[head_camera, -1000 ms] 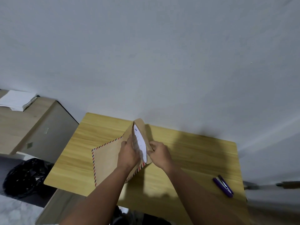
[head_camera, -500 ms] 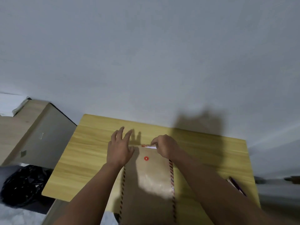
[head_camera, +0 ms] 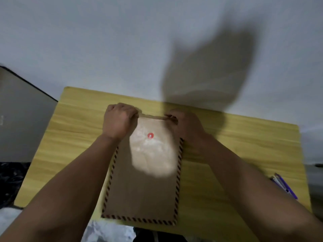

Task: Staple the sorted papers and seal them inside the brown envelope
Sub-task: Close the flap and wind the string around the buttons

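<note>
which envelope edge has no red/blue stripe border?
The far short edge of the envelope, the one both the left hand and right hand grip. The two long sides and the near edge all carry the stripes.

dim, greyish light. a bright patch glares on the brown envelope around its red button. a large soft shadow falls across the wall and counter. motion blur smears everything; wide-angle bending at the edges.
</note>
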Motion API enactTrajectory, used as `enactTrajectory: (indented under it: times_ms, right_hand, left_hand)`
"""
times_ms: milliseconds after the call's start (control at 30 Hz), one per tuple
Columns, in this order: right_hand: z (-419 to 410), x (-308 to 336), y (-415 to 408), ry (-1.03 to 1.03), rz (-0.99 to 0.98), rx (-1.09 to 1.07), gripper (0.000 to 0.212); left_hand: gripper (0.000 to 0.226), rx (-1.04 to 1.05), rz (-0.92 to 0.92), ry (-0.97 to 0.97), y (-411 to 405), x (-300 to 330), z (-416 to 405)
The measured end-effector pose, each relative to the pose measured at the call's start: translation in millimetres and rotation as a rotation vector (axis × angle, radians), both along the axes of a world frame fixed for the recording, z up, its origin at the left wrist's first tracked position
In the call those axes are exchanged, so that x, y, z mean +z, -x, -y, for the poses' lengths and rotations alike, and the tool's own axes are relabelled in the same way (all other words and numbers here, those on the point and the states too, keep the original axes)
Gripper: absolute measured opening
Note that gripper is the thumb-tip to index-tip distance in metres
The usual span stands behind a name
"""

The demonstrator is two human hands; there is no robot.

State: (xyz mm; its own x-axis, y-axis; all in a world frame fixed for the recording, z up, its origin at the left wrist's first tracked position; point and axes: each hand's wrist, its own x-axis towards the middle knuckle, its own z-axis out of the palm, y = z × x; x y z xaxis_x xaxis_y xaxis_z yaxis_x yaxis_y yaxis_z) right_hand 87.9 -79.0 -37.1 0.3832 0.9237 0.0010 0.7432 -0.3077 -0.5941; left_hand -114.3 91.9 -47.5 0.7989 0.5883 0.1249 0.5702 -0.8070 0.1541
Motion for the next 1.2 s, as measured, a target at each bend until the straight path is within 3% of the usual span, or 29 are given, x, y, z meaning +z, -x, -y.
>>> enactTrajectory:
  times_ms: [133, 267, 367, 467, 567, 833, 1000, 1200]
  right_hand:
    - [11, -25, 8, 0.125, 0.322, 0.149, 0.023]
    - [38, -48, 32, 0.105, 0.373, 0.178, 0.023]
    - [34, -41, 39, 0.07, 0.338, 0.076, 0.029]
    - [9, -28, 37, 0.139, 0.278, 0.022, 0.038]
    - [-22, -22, 30, 0.267, 0.253, 0.131, 0.038]
    - [-67, -21, 23, 0.436, 0.59, 0.42, 0.026]
    - [-75, -12, 34, 0.515, 0.685, 0.496, 0.022]
    - [-70, -13, 36, 0.534, 0.594, 0.466, 0.032]
  left_hand:
    - [0.021, -0.064, 0.015, 0.052, 10, -15, -2]
    - [0.046, -0.195, -0.102, 0.114, 25, -42, 22]
    - [0.068, -0.178, -0.159, 0.145, 32, -60, 28]
    - [0.07, -0.189, -0.136, 0.094, 36, -68, 31]
    - [0.071, -0.187, -0.096, 0.074, 39, -73, 35]
    - [0.07, -0.172, -0.036, 0.11, 39, -78, 33]
    - [0.069, -0.167, -0.015, 0.128, 39, -77, 31]
    - [0.069, -0.174, -0.01, 0.128, 40, -77, 30]
